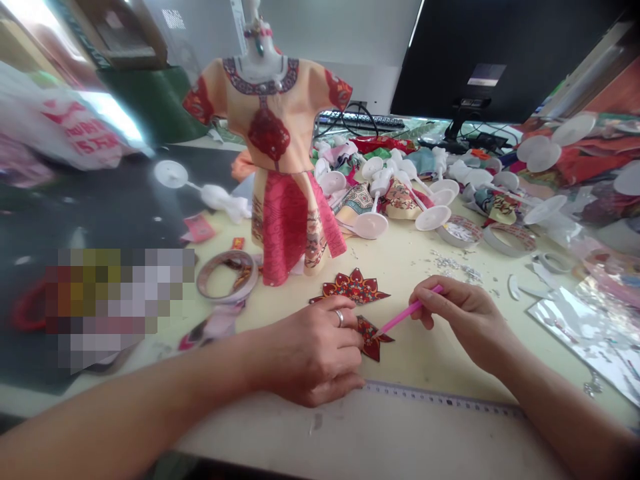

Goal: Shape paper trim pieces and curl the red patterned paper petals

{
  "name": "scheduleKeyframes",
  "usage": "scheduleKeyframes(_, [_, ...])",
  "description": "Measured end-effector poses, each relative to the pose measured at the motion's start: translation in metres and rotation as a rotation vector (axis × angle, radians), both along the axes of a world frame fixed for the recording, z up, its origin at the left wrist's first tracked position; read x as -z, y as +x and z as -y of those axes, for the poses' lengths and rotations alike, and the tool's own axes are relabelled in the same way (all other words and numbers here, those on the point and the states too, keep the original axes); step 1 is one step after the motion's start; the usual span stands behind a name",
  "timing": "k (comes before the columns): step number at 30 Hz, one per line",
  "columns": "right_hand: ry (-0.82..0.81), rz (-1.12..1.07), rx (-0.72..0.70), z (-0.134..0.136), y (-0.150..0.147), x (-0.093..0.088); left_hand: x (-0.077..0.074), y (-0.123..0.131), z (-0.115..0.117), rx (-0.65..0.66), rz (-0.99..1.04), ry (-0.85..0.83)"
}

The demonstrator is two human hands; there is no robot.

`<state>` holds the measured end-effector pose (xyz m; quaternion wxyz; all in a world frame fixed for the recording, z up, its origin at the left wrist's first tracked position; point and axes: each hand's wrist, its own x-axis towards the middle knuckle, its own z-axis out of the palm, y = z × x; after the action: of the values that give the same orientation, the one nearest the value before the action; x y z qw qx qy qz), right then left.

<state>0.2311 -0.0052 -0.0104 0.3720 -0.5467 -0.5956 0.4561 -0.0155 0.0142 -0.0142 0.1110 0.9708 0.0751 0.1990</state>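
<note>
Red patterned card cut into a pointed petal shape (pixel 371 339) lay under our left hand (pixel 311 350), its curled fingers (pixel 345 340) close together and pressing on the card's left side, a silver ring (pixel 340 318) on one of them. Our right hand (pixel 465 321) gripped a slim pink plastic stick (pixel 407 312), its tip at the card's right edge. Just beyond, nearly touching, lay a second red petal-edged cutout (pixel 353 288). A long metal ruler (pixel 445 399) ran along the near side of the pale yellow tabletop (pixel 430 350), just below both hands. Farther left sat a roll of patterned tape (pixel 227 275), beside a small red-and-peach dress on a white doll form (pixel 280 167). White plastic stands (pixel 433 217) lay heaped on the far side, with silver scraps (pixel 450 267) scattered in front of them.
</note>
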Motion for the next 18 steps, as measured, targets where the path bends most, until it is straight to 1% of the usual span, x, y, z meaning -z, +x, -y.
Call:
scheduleKeyframes(5, [0.006, 0.023, -0.027, -0.0001, -0.0021, -0.0015, -0.0002, 0.0001, 0.0, 0.0, 0.002, 0.003])
scheduleKeyframes(18, [0.014, 0.058, -0.034, 0.0003, -0.0053, -0.0043, 0.0013, -0.0001, -0.001, 0.0, -0.001, 0.022])
